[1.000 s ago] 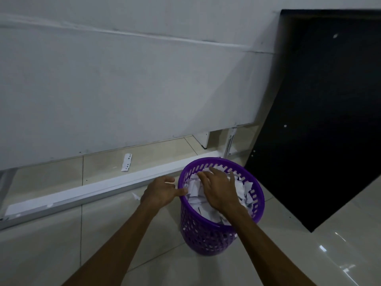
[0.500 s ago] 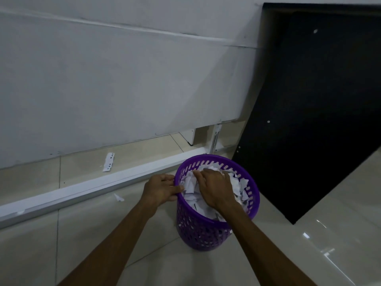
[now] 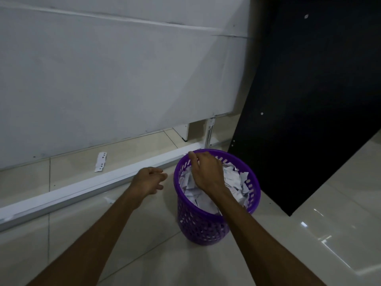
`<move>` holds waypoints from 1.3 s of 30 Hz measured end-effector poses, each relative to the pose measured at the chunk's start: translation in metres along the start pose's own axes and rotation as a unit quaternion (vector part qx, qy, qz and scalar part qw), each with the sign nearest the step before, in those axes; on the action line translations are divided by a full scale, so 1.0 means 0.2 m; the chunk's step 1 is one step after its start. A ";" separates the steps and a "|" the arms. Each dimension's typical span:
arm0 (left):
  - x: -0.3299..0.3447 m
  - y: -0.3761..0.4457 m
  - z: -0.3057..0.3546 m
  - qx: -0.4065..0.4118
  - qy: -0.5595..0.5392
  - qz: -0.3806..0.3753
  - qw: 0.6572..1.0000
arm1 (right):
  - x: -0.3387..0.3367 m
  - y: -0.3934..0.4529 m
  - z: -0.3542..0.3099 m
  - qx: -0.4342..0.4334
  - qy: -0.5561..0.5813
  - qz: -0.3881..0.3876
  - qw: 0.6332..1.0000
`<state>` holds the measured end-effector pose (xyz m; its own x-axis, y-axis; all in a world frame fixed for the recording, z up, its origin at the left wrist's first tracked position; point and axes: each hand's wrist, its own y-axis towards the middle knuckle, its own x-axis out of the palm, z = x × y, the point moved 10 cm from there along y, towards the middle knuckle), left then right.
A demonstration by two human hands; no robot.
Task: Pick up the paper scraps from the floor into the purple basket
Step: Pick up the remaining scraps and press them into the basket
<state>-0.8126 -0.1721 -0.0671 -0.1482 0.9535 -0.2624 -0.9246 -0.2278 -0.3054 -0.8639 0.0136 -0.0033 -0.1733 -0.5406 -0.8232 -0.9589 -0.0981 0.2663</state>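
On the tiled floor (image 3: 144,240), as seen from the head camera, a purple basket (image 3: 204,228) is placed just right of centre, at about four o'clock from the middle of the view. It stands upright, its wall pierced with rows of small slots, and it is filled nearly to the rim with white paper scraps (image 3: 233,180). No brand, label or readable writing can be made out on the basket or on the scraps.

The right hand (image 3: 207,176) is held over the basket's mouth, back of the hand up, with the fingers bent downward toward the scraps near the far rim; whether a scrap is pinched beneath them cannot be told. The left hand (image 3: 149,181) is held just beside the basket at nine o'clock from it, apart from the rim, with the fingers loosely curled and nothing seen in them.

A white strip with punched holes (image 3: 100,162) is seen lying on the floor at ten o'clock from the basket, beyond a long white rail (image 3: 86,186) that runs across the floor. A small white scrap (image 3: 109,200) lies near the rail, at eight o'clock from the left hand. A large pale board (image 3: 115,79) fills the upper left, and a black panel (image 3: 309,100) leans at one o'clock from the basket.
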 end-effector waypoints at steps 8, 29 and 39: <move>-0.29 0.08 -0.23 -0.018 -0.012 0.017 1.000 | 0.23 0.01 -0.36 -0.077 0.049 -0.042 0.995; -0.79 0.50 -1.05 -0.047 0.129 0.096 0.986 | 1.41 -0.05 -0.10 0.090 0.019 -0.241 0.966; -0.68 0.62 -1.11 -0.031 0.131 0.062 0.989 | 1.65 -0.11 -0.04 0.084 -0.031 -0.257 0.962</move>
<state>-0.8303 -0.3733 -0.2726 -0.1560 0.8357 -0.5266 -0.8805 -0.3593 -0.3093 -0.8972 -0.1701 -0.2774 0.3248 -0.4061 -0.8541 -0.9437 -0.1991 -0.2642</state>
